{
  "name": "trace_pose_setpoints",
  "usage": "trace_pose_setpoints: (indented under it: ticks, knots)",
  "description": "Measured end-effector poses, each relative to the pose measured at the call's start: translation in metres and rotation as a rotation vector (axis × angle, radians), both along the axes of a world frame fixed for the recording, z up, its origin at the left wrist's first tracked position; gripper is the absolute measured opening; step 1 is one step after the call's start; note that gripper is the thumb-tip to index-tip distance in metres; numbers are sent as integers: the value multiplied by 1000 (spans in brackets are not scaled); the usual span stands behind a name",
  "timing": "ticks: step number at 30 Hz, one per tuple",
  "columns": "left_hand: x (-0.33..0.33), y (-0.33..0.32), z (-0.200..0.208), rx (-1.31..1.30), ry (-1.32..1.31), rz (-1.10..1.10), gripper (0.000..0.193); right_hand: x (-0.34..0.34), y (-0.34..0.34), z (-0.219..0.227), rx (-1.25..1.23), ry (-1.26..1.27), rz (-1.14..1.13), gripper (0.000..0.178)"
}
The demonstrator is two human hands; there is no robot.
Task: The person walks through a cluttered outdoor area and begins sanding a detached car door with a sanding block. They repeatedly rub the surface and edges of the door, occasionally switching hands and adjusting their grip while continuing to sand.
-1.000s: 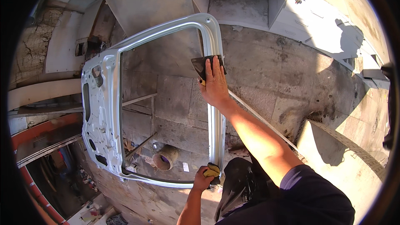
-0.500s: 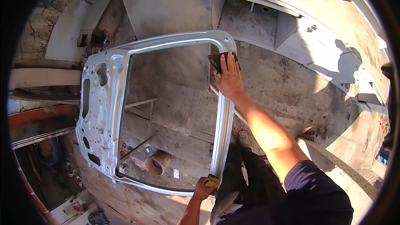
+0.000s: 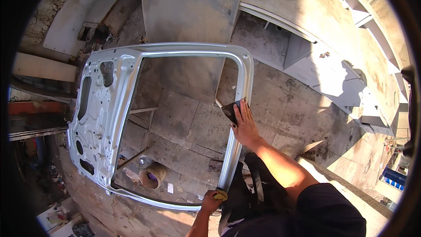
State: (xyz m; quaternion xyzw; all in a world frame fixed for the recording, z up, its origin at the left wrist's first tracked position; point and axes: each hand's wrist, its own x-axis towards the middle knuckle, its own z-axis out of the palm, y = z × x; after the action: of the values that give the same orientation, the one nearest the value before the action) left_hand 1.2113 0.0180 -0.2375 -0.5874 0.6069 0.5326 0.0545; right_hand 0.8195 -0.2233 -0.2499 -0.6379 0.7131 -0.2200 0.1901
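Observation:
A silver-grey vehicle door shell [image 3: 93,118] with a large window opening is held up above the floor. My right hand [image 3: 246,128] lies along the right bar of its window frame, fingers stretched over a dark sheet of sandpaper [image 3: 229,111] and keeping it against the metal. One corner of the sheet sticks out into the opening. At the lower right corner of the frame, my left hand [image 3: 210,201] is closed round a folded yellow pad [image 3: 220,195], next to the bar. What lies under the left fingers is hidden.
Thin stand bars [image 3: 142,110] show through the opening, with a round metal can [image 3: 151,175] on the floor below. A large flat panel [image 3: 188,26] stands behind the door. White cabinets [image 3: 320,68] are at the right, and a red-edged shelf [image 3: 39,107] at the left.
My right hand has slid down the right bar with the sandpaper, from near the upper corner to about mid-height. My left hand stays at the lower corner. The whole view has shifted slightly.

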Motion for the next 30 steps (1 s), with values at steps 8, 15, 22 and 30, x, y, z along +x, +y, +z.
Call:
trace_pose_setpoints:
  ticks: [8, 15, 22, 30]
  knots:
    - [-7, -13, 6, 60, -69, -89, 54, -79, -149, 0, -65, -12, -277, 82]
    - [-92, -102, 45, -47, 102, 75, 44, -27, -14, 1, 72, -92, -9, 105]
    - [-161, -156, 28, -220, 31, -2, 43, -109, -200, 2, -18, 112, -252, 84]
    - [-168, -160, 34, -234, 64, 26, 40, -35, -25, 18, 87, -286, -83, 89]
